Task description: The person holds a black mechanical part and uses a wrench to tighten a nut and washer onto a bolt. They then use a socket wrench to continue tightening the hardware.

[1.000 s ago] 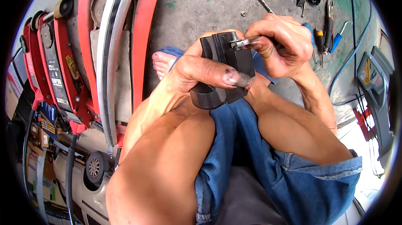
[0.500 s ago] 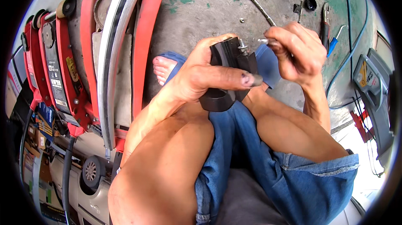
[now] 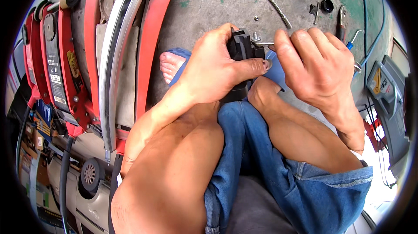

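My left hand (image 3: 213, 64) is wrapped round a black plastic part (image 3: 242, 44) above my knees, its thumb pressed along the near side. A silver bolt (image 3: 256, 36) with a nut stands up from the part's right edge. My right hand (image 3: 311, 62) is closed round a metal wrench (image 3: 266, 43). Its thin jaw end reaches left to the base of the bolt and looks to be touching it; what seems to be its other end shows past the heel of the hand. Fingers hide the middle of the wrench, and my left hand covers much of the black part.
On the concrete floor ahead lie an L-shaped socket wrench (image 3: 274, 7), a small nut (image 3: 256, 18), a black cap (image 3: 327, 5), pliers (image 3: 342, 23) and a blue-handled hook tool (image 3: 353, 40). Red floor jacks (image 3: 152, 38) line the left. A blue hose (image 3: 365, 25) and grey machine (image 3: 385, 86) are right.
My right hand has turned knuckles up and moved nearer, bringing the wrench's end to the bolt. My left hand has rolled over the black part, tilting it so less of it shows.
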`<state>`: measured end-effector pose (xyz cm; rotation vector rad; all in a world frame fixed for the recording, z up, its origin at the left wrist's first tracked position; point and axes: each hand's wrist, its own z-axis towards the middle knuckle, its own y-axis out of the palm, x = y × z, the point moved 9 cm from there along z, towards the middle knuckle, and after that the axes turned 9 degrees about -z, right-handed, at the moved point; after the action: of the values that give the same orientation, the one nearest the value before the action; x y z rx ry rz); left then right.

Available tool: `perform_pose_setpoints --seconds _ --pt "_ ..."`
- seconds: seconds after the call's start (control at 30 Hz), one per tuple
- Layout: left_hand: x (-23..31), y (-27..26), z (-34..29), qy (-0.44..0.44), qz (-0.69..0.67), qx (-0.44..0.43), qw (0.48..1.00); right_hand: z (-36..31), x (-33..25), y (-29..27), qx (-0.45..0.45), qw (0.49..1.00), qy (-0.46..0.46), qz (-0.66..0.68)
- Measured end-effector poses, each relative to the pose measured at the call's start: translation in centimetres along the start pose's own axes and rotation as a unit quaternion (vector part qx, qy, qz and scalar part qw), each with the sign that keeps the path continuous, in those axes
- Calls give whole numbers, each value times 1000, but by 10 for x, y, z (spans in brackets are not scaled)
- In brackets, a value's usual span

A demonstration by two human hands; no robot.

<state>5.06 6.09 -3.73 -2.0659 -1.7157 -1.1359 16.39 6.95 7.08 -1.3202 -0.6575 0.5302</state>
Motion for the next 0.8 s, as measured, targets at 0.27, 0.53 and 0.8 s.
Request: perform_pose_setpoints --seconds 0.27,0.53,0.8 --pt "7 5 -2 -16 3 -41 999 -11 2 3 55 998 5 34" --pt "-3 24 -8 -42 -249 -172 952 -26 20 30 212 908 85 351" --pt "-19 33 -6 -64 -373 -173 909 -17 18 57 237 837 137 474"
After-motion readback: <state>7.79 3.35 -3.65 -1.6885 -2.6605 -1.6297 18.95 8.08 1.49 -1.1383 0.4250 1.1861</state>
